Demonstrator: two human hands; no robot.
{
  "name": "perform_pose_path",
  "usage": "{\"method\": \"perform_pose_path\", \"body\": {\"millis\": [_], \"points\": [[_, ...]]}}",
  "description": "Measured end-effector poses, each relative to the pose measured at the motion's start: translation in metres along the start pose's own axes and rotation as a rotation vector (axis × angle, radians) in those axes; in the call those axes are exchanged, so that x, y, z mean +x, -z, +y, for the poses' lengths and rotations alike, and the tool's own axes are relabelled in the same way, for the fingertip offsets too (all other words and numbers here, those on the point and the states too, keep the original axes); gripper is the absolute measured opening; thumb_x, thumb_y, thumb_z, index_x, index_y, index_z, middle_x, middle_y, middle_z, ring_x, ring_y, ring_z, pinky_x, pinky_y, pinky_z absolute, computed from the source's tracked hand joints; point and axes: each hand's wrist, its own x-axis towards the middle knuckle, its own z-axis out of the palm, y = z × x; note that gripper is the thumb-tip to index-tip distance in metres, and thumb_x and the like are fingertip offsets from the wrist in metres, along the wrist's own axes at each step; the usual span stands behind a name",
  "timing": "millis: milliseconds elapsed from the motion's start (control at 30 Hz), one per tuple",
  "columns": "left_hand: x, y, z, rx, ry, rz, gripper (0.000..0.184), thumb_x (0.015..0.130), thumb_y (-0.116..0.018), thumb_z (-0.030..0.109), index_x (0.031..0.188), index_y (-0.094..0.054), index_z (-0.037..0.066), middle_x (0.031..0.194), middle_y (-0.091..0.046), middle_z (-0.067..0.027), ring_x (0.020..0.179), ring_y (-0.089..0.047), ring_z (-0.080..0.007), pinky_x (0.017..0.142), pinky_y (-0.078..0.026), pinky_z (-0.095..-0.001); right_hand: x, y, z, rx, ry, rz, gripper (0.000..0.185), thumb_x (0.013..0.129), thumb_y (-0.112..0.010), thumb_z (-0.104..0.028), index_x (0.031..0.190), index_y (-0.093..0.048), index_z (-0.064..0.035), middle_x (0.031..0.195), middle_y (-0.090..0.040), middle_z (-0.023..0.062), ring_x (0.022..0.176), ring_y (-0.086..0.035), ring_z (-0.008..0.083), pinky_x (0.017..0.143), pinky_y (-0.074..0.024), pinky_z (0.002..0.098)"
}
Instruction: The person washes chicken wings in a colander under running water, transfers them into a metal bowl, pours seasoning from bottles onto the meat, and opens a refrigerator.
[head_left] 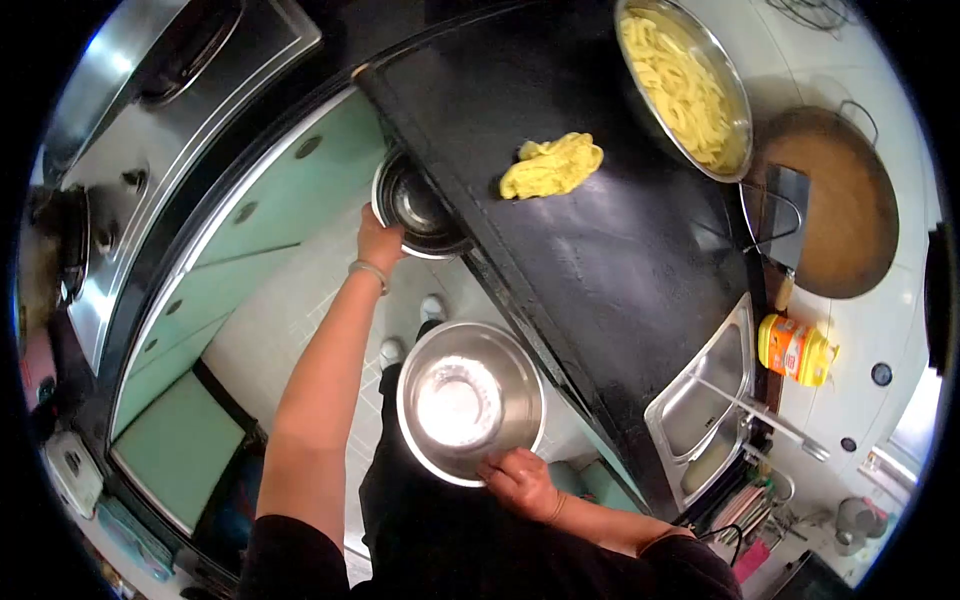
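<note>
My right hand (525, 485) grips the near rim of a shiny stainless steel bowl (470, 360), held in front of my body with its inside facing up. That bowl has nothing in it. Out to the left, my left hand (380, 238) is closed on the rim of a second metal bowl (415, 205), which looks dark inside. The counter's edge hides part of this second bowl. A crumpled yellow cloth (553, 166) lies on the black countertop (600, 260), apart from both hands.
A large metal bowl of pale yellow strips in liquid (742, 150) stands at the counter's back, near a wok (840, 215) and a cleaver (788, 205). Beside the sink (650, 412) is a yellow bottle (797, 350). A stove (115, 200) is at left, above green cabinets (270, 190).
</note>
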Motion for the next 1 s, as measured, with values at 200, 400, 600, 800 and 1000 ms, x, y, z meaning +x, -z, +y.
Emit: {"method": "perform_pose_path", "body": {"millis": [200, 400, 600, 800, 1000], "points": [[0.053, -0.032, -0.032, 0.188, -0.167, -0.400, 0.051, 0.084, -0.051, 0.015, 0.131, -0.032, 0.010, 0.127, -0.046, -0.0081, 0.109, -0.050, -0.0260, 0.082, -0.049, -0.0441, -0.017, -0.010, -0.016, 0.044, 0.007, 0.117, 0.022, 0.065, -0.061, -0.008, 0.087, -0.060, -0.0029, 0.084, -0.057, 0.0077, 0.071, -0.057, 0.0211, 0.059, -0.0471, 0.0313], [-0.004, 0.005, -0.018, -0.110, 0.189, -0.487, 0.052, 0.091, -0.048, 0.018, 0.138, -0.026, 0.013, 0.133, -0.037, -0.0081, 0.109, -0.049, -0.0279, 0.089, -0.045, -0.0395, -0.053, -0.019, -0.054, -0.032, -0.025, 0.296, 0.022, 0.070, -0.059, -0.006, 0.091, -0.059, -0.0008, 0.087, -0.058, 0.0112, 0.072, -0.058, 0.0245, 0.059, -0.0485, 0.0331], [-0.177, 0.064, 0.025, -0.037, 0.250, -0.797, 0.048, 0.092, -0.045, 0.036, 0.123, -0.044, 0.000, 0.112, -0.054, -0.0128, 0.104, -0.052, -0.0231, 0.091, -0.043, -0.0363, -0.098, -0.007, -0.105, -0.173, -0.047, 0.514, 0.022, 0.067, -0.059, -0.006, 0.088, -0.056, 0.0008, 0.083, -0.054, 0.0101, 0.067, -0.056, 0.0221, 0.056, -0.0476, 0.0306], [-0.344, 0.024, 0.089, 0.015, 0.332, -1.126, 0.075, 0.087, -0.038, 0.059, 0.131, -0.033, 0.000, 0.127, -0.047, -0.0153, 0.113, -0.050, -0.0246, 0.095, -0.042, -0.0367, -0.146, 0.021, -0.111, -0.394, 0.024, 0.558, 0.014, 0.064, -0.059, -0.008, 0.075, -0.053, -0.0026, 0.079, -0.049, 0.0062, 0.065, -0.054, 0.0186, 0.055, -0.0470, 0.0295], [-0.389, -0.066, 0.092, 0.162, 0.442, -1.115, 0.051, 0.075, -0.047, 0.001, 0.125, -0.037, -0.004, 0.114, -0.052, -0.0186, 0.101, -0.056, -0.0302, 0.083, -0.050, -0.0411, -0.220, 0.073, -0.071, -0.632, -0.202, 0.718, 0.017, 0.068, -0.058, -0.008, 0.086, -0.058, -0.0057, 0.098, -0.056, 0.0073, 0.091, -0.057, 0.0229, 0.084, -0.0439, 0.0361]]}}
